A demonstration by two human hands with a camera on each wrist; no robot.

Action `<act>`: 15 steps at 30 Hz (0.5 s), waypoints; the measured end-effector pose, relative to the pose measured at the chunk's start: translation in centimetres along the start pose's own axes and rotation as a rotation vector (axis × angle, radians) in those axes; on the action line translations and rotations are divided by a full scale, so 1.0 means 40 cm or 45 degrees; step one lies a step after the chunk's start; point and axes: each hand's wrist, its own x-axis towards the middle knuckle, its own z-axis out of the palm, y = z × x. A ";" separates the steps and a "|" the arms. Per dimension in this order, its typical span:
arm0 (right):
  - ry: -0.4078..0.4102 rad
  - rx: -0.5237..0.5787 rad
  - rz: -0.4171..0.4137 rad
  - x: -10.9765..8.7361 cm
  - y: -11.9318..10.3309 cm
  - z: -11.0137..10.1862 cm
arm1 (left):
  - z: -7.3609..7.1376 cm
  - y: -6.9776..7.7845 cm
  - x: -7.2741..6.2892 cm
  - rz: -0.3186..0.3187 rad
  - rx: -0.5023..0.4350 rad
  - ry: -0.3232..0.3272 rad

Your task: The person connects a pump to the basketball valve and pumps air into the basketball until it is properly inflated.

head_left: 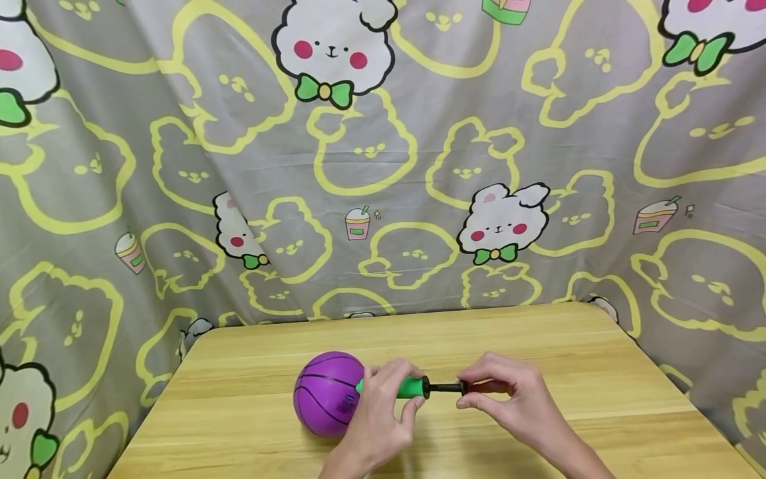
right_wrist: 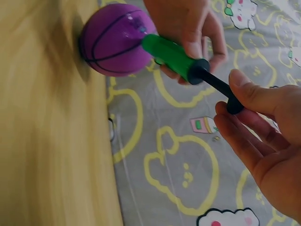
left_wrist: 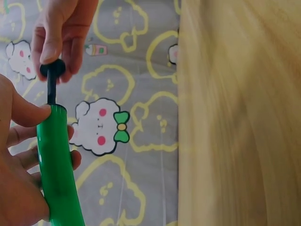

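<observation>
A green hand pump [head_left: 411,387] with a black plunger rod lies level above the table, its far end at a purple ball [head_left: 323,394] marked with black seams like a basketball. My left hand [head_left: 383,412] grips the green barrel, thumb near the black collar. With thumb and fingers my right hand [head_left: 519,394] pinches the black handle [right_wrist: 234,104] at the rod's end. Part of the rod shows between collar and handle. In the right wrist view the barrel's tip meets the ball's side. The ball sits on the table, left of both hands.
The wooden table [head_left: 514,332] spreads under the hands, its back edge close to a grey curtain [head_left: 413,166] printed with yellow outlines and white cartoon animals. The curtain also hangs along the left and right sides.
</observation>
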 end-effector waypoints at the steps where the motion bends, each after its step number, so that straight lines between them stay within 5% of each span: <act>1: 0.007 0.001 -0.006 -0.001 0.002 0.007 | 0.002 0.001 -0.001 0.000 -0.004 -0.004; 15: -0.036 -0.088 0.150 -0.011 0.000 0.039 | 0.015 0.001 -0.005 0.068 0.023 -0.061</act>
